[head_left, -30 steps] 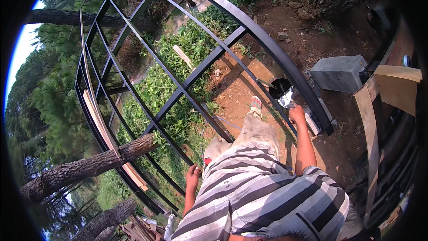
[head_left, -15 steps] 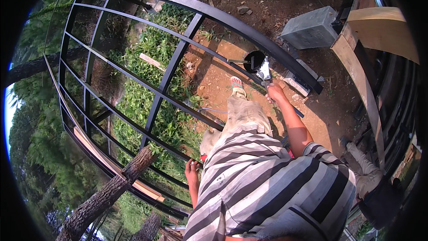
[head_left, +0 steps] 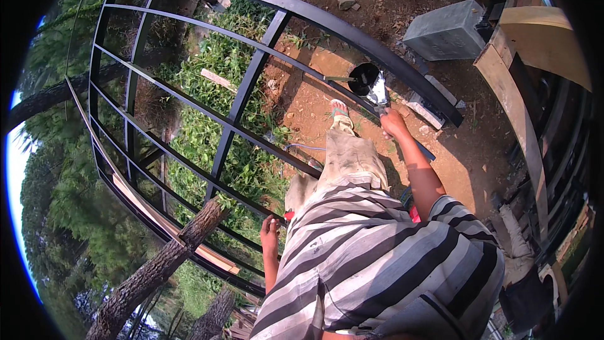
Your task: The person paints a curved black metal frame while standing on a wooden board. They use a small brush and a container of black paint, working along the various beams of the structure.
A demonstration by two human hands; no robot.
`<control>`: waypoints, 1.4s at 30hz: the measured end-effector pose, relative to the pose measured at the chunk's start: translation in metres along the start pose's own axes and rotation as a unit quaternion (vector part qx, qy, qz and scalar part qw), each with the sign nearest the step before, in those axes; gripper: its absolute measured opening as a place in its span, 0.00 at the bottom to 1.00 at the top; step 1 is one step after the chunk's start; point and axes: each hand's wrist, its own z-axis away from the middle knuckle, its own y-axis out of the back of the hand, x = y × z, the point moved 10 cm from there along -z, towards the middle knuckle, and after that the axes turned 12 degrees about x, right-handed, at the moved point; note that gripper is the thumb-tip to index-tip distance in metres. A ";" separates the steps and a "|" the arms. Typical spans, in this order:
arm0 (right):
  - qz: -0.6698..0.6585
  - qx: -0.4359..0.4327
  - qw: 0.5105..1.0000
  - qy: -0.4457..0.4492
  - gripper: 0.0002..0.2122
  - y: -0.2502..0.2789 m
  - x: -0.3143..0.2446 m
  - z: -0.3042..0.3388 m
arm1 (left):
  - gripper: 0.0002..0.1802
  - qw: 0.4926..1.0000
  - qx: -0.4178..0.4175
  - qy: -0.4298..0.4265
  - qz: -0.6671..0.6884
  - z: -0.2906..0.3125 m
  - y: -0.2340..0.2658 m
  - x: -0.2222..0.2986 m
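My right hand is closed around the dark handle of a flat tool with a bright silver head; glare hides whether it is a brush or a scraper. The head is at the near rim of a round black bucket, which has a greenish stick across its left side. Just above both runs the curved edge of a large black metal grid frame. My left hand hangs low with curled fingers, beside a frame bar; I cannot make out what is in it. A small red thing shows near it.
A grey concrete block stands at the upper right, next to curved wooden boards. A tree trunk crosses below the frame at the left. Weeds and bare soil lie underneath. Another person's leg shows at the lower right.
The view has shifted a little, so most things sit slightly to the right. My right hand still holds the tool by the bucket. My left hand stays beside the bar.
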 end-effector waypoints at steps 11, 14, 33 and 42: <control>-0.053 -0.024 0.998 -0.015 0.23 -0.018 0.012 -0.020 | 0.22 0.996 0.068 -0.059 0.023 -0.044 0.009 0.040; -0.077 -0.044 0.995 -0.046 0.24 -0.019 0.033 -0.045 | 0.23 0.992 0.068 -0.100 -0.034 -0.045 -0.011 0.043; -0.073 -0.074 0.992 -0.067 0.11 -0.024 0.003 -0.054 | 0.23 0.987 0.051 -0.023 0.150 -0.097 -0.070 0.012; -0.044 -0.058 0.994 -0.085 0.08 -0.022 -0.002 -0.031 | 0.25 0.973 0.071 0.083 0.203 -0.089 -0.060 -0.045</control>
